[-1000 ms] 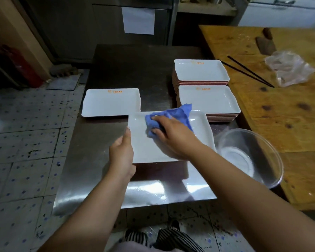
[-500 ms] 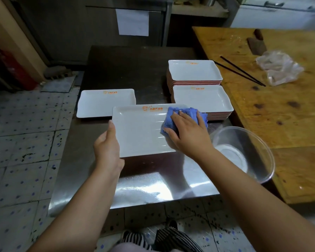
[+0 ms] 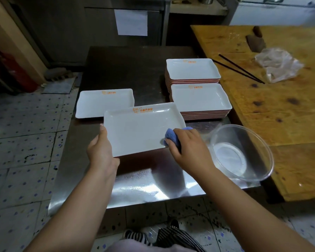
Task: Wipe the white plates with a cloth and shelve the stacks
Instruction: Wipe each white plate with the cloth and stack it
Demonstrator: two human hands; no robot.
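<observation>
Our left hand [image 3: 100,150] grips the plate [image 3: 138,130] edge; our right hand [image 3: 187,148] fingers [image 3: 171,142] clamp the cloth [image 3: 171,136] on its corner.

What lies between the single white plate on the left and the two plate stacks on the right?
In the head view, only bare steel table; nearer, the held plate overlaps that gap.

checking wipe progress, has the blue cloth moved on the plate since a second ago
Yes. The blue cloth under the right hand went from the far middle of the held plate to its near right corner, toward the clear bowl.
</observation>
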